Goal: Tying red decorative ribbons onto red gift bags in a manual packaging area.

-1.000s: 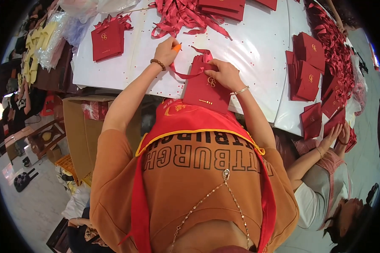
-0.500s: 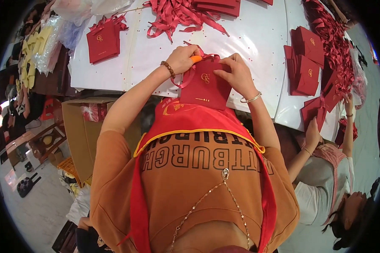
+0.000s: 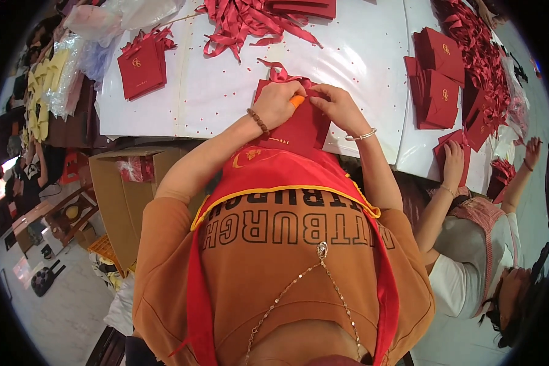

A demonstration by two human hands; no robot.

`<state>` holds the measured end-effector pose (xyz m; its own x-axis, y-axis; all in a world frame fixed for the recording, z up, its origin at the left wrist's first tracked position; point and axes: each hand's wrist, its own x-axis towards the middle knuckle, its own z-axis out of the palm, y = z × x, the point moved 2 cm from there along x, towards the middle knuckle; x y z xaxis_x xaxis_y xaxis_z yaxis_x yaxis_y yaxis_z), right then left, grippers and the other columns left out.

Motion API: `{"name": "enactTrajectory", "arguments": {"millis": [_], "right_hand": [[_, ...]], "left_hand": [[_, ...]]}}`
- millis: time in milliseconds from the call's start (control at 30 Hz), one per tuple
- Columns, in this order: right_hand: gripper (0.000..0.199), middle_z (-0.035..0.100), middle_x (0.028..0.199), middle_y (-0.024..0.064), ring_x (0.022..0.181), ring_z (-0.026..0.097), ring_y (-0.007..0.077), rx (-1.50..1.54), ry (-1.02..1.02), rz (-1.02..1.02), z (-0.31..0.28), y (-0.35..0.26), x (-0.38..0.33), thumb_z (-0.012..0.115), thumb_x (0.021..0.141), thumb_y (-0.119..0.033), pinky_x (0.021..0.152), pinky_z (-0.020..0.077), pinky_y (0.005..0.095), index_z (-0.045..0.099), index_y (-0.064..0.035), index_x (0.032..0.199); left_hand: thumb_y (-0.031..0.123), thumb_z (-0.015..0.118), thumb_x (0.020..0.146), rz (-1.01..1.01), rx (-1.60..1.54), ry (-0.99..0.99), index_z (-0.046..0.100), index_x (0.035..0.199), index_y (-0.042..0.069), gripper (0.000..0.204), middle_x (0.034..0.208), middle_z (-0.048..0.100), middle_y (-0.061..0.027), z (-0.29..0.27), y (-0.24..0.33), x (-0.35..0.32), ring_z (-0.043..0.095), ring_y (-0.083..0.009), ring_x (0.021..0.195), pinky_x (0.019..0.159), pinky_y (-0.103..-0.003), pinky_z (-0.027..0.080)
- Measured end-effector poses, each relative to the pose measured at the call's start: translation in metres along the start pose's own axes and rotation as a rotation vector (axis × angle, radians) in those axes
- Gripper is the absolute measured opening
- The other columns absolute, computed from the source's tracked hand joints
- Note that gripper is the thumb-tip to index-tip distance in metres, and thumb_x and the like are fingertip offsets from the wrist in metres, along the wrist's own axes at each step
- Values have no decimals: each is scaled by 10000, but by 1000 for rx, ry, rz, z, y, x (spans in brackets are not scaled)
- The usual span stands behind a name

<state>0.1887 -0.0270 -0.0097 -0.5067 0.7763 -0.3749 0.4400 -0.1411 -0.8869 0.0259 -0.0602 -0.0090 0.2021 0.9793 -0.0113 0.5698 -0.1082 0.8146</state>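
The left hand (image 3: 279,102) and right hand (image 3: 338,107) are close together at the top edge of a dark red paper bag (image 3: 296,125). The bag lies flat at the near edge of the white table (image 3: 360,61), directly in front of the person. The left hand is closed on an orange tool (image 3: 296,100), its tip pointing toward the right hand. The right hand pinches the bag's upper edge, where a red ribbon (image 3: 277,72) emerges.

Risk: the hands work tightly together, so the tool tip may slip toward the right fingers or tear the paper edge. The ribbon may pull free if the pinch loosens. The bag overhangs the table edge slightly and may slide toward the person's lap.

Containers: a cardboard box (image 3: 119,195) stands open below the table at the left; red items in clear wrap lie inside. Its remaining contents cannot be determined.

A finished bag (image 3: 141,68) lies at the far left, loose ribbons (image 3: 244,21) beyond, stacked bags (image 3: 436,79) at the right, near a co-worker's hand (image 3: 452,155).
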Motion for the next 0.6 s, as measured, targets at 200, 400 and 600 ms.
{"name": "enactTrajectory", "arguments": {"millis": [200, 400, 600], "right_hand": [[287, 624, 905, 136, 796, 590, 194, -13, 37, -30, 1, 2, -2, 586, 798, -109, 721, 457, 287, 567, 0, 1062], [251, 623, 885, 158, 796, 600, 245, -125, 57, -128, 2, -5, -4, 591, 764, -82, 732, 459, 311, 578, -6, 1003], [212, 621, 826, 144, 727, 591, 210, -26, 103, -41, 3, 3, -6, 612, 749, -102, 677, 460, 297, 595, -3, 936]], "left_hand": [[42, 540, 791, -84, -73, -28, 586, 891, -16, 125, 682, 616, -103, 5, -2, 5, 572, -143, 508, 487, -267, 449], [80, 546, 727, -239, -137, -64, 599, 890, 11, 185, 698, 624, -130, 1, 4, 10, 607, -253, 658, 605, -346, 462], [66, 542, 704, -235, -74, -79, 596, 890, 3, 204, 690, 622, -130, 2, 7, 11, 606, -255, 650, 603, -349, 464]]}}
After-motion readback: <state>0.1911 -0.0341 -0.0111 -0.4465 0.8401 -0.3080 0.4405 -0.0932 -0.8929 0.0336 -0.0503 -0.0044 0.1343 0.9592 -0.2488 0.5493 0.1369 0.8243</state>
